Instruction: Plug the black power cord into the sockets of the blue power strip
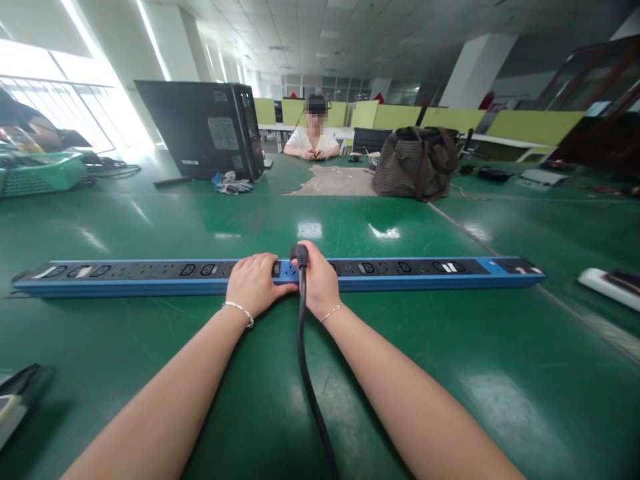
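Note:
A long blue power strip [150, 287] with black sockets lies across the green table in front of me. My left hand [253, 283] is wrapped over the strip just left of its middle, thumb along the near side. In my right hand [320, 280] is a black power plug [299, 255], held right above a blue socket section [289, 270] of the strip. The plug's black cord [306, 360] runs down between my forearms toward the bottom edge. Whether the plug's prongs touch the socket is hidden.
A black computer case [200, 133] stands at the back left, with gloves [231, 183] beside it. A brown bag [415, 163] sits at the back right. A green basket [43, 173] is at far left, a white object [607, 287] at right. A person [313, 137] sits across the table.

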{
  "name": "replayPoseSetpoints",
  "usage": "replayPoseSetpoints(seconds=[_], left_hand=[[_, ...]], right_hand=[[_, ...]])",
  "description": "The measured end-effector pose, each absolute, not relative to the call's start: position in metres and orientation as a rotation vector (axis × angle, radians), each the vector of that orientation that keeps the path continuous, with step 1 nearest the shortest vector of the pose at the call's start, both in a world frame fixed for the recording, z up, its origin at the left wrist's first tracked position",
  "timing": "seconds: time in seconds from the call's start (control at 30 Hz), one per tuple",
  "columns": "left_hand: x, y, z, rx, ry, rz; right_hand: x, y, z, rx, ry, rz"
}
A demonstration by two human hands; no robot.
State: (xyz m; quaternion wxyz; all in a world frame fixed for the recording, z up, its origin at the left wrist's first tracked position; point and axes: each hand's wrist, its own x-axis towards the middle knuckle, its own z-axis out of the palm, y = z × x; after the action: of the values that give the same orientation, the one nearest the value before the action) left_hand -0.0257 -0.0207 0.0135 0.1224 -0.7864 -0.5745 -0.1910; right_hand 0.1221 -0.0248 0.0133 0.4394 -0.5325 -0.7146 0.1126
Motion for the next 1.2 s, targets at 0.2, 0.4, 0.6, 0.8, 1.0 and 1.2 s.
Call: replayPoseSetpoints(seconds=[0.2,0.4,0.6,0.8,1.0,1.2], left_hand=[[-0.026,-0.02,0.014,-2.312,-1.714,-0.541],[-0.027,-0.02,0.014,-2.324,-1.725,-0.547],[-0.027,-0.019,0.014,-2.338,-1.726,-0.552],[-0.026,-0.019,0.015,-2.333,-1.722,-0.548],[-0.026,-0.02,0.017,-2.32,-1.74,-0.523],[-0.026,-0.02,0.017,-2.324,-1.743,-0.525]], right_hand=[[0.133,-0.013,0.014,-1.163,-1.577,0.342],[0.202,-0.021,0.02,-1.112,-1.668,0.192],[0.248,-0.031,0.013,-1.335,-1.695,0.244],[0.247,-0.025,0.01,-1.433,-1.719,0.366],[0.249,-0.024,0.014,-1.418,-1.764,0.368],[0.249,-0.025,0.02,-1.366,-1.836,0.411]])
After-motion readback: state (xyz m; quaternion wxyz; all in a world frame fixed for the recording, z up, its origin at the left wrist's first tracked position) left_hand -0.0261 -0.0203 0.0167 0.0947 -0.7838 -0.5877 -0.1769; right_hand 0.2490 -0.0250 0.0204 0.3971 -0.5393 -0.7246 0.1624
